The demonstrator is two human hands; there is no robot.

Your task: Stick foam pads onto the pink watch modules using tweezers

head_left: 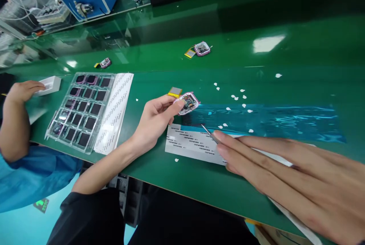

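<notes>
My left hand [154, 117] grips a small pink-rimmed smartwatch case [189, 103] between thumb and fingers. Its circuit board faces up, and a yellow-edged battery [175, 92] sits beside it above my fingers. Closed around a pair of thin metal tweezers [208, 132], my right hand [256, 157] is to the right of the case. The tweezers' tip lies over the edge of a blue film strip [302, 121], apart from the case. Below the tip is a white printed sheet [185, 144], partly covered by my right hand.
A clear tray [85, 150] of square dark-faced parts stands left, beside another printed sheet [112, 116]. Two more opened cases, one being this case [202, 48], lie farther back. Several white dots are scattered about. At far left, a co-worker's hand [24, 91] touches a white box [51, 85].
</notes>
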